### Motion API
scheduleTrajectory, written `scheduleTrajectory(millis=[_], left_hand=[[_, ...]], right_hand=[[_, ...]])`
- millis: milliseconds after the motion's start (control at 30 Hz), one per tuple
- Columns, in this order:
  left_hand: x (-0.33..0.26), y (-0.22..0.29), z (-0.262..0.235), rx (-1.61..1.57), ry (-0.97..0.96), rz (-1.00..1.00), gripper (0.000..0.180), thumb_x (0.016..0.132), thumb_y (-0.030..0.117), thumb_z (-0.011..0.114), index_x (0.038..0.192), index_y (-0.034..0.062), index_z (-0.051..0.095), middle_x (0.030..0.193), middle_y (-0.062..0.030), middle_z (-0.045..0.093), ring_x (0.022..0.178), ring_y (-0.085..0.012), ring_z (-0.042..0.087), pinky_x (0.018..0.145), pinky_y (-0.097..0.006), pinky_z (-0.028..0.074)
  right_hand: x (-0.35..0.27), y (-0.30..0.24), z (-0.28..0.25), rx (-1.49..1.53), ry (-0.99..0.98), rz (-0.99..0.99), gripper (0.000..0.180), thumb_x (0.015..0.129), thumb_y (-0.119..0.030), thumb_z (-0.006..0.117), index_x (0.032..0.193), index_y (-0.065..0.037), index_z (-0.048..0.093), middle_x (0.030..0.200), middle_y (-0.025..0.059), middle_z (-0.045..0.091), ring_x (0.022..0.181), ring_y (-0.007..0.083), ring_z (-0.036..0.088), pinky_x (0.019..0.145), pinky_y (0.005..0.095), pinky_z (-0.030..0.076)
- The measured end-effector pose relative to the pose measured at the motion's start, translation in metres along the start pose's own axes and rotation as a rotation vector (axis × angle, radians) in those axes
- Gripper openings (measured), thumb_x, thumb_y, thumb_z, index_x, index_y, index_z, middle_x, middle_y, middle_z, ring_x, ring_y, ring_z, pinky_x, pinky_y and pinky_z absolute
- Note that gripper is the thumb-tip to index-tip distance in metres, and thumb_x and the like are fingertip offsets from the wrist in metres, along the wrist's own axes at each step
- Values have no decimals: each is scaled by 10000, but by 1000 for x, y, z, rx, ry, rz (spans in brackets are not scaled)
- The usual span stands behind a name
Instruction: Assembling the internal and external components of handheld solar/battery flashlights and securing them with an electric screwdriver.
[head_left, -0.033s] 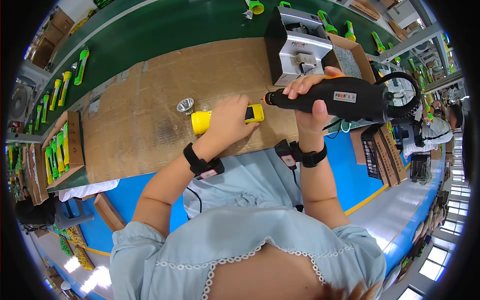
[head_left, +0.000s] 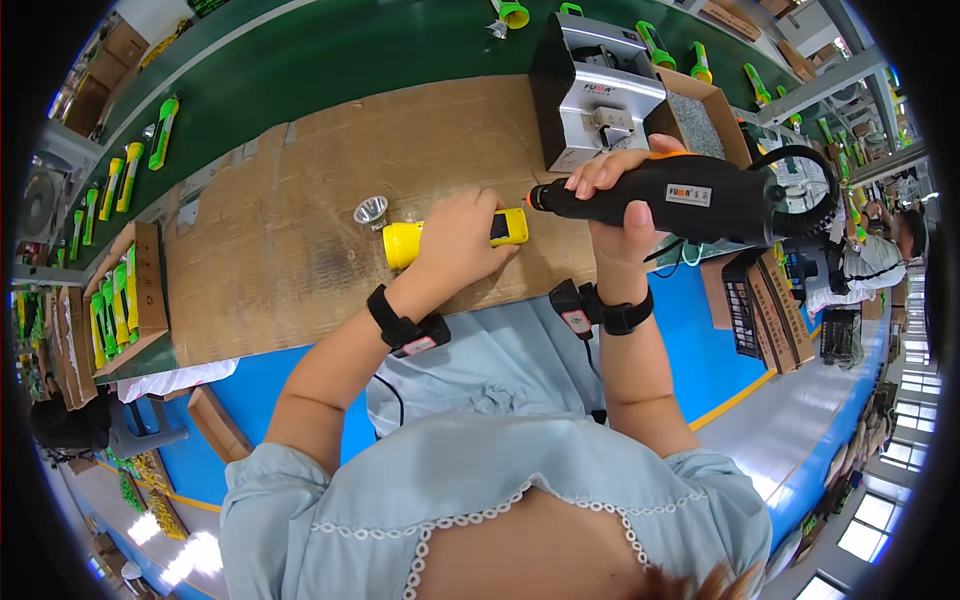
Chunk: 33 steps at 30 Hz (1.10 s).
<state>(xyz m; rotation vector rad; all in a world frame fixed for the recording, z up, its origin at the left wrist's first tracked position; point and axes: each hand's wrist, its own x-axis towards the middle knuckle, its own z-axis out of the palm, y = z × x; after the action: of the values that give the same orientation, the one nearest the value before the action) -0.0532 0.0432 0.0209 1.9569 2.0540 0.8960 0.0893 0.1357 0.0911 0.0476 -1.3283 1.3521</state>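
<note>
A yellow flashlight point(head_left: 404, 245) lies on the brown cardboard sheet point(head_left: 290, 200), its wide head to the left and its tail end to the right. My left hand point(head_left: 462, 238) is closed over its body and hides the middle of it. In my right hand point(head_left: 622, 205) is a black electric screwdriver point(head_left: 690, 195), held level, fingers and thumb wrapped round its front part. The tool's tip points left and meets, or nearly meets, the flashlight's tail end. Just above the flashlight's head rests a loose silver reflector point(head_left: 371, 210).
A silver-and-black machine point(head_left: 600, 100) stands beyond my right hand, beside a carton of small grey parts point(head_left: 690, 115). At the left edge, a cardboard box point(head_left: 148, 275) holds several green and yellow flashlights. More flashlights point(head_left: 163, 133) lie along the green bench point(head_left: 330, 60).
</note>
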Motion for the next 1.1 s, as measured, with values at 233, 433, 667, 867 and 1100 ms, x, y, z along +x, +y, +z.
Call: scheduleTrajectory(millis=[233,433,667,867,1100], left_hand=[[3,-1,0,-4,2,-30,457,579,274,819,908,74,574,879,-112,598,854,-316,573,742,-405,454],[6,-1,-1,-31,-11,-35,457,576,265,822,904,73,568,876,-113,597,853,-318,571,741,-404,452],[6,2,-4,-36,-8,-34,457,569,259,822,899,79,564,867,-111,591,845,-315,571,739,-403,451],[3,1,0,-28,-24,-41,428,589,261,803,896,82,564,866,-107,587,857,-310,567,743,-403,447],[-3,3,4,21,93,99,374,650,277,748,901,59,576,884,-111,556,876,-306,540,753,-400,428]], right_hand=[[-4,7,-3,5,-22,12,651,801,-334,717,1267,-79,339,807,109,554,673,231,578,655,390,511],[-5,11,-7,50,-48,35,651,796,-328,725,1265,-90,340,802,103,546,678,229,573,661,392,506],[-12,11,-9,115,-86,16,637,801,-248,723,1247,-51,313,833,109,548,720,211,581,686,372,523],[-14,9,-10,79,-78,33,614,807,-236,718,1232,-34,323,794,96,548,703,203,578,671,340,510],[7,17,0,-13,-70,268,421,811,-68,649,1146,-4,403,741,78,568,637,152,568,607,287,485]])
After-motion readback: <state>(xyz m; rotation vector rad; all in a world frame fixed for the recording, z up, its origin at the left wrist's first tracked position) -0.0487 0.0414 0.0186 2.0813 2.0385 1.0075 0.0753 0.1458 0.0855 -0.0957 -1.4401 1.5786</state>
